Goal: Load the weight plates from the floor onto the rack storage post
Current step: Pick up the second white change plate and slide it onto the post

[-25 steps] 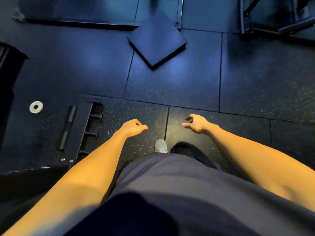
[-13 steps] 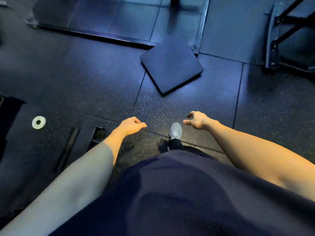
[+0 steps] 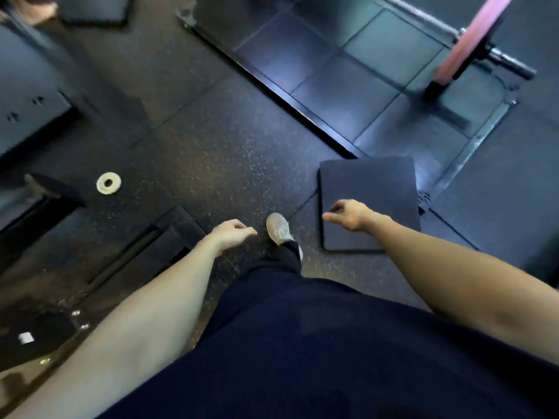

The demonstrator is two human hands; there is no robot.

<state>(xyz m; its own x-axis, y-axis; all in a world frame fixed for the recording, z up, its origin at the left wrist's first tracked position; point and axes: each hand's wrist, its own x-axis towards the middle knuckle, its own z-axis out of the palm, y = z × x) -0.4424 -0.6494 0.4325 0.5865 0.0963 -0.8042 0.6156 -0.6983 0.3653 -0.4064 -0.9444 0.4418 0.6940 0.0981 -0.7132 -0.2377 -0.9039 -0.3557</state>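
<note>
1. Left hand [image 3: 231,234]: held out over the rubber floor [image 3: 211,152], fingers loosely curled, holding nothing.
2. Right hand [image 3: 351,214]: held out above the near-left part of a dark square pad [image 3: 372,182], fingers relaxed and slightly spread, holding nothing. Contact with the pad cannot be determined.
3. Small pale weight plate [image 3: 108,183]: lies flat on the floor at the left, well apart from both hands, centre hole visible.
4. Pink plate [image 3: 472,40]: mounted on a barbell [image 3: 508,60] at the top right, standing on the framed platform [image 3: 348,83].
5. Pad: lies flat beside the near corner of the platform.
6. A light shoe [image 3: 278,228] is on the floor between the 2 hands.
7. Rack storage post: cannot be identified; dark blurred equipment occupies the left edge.
</note>
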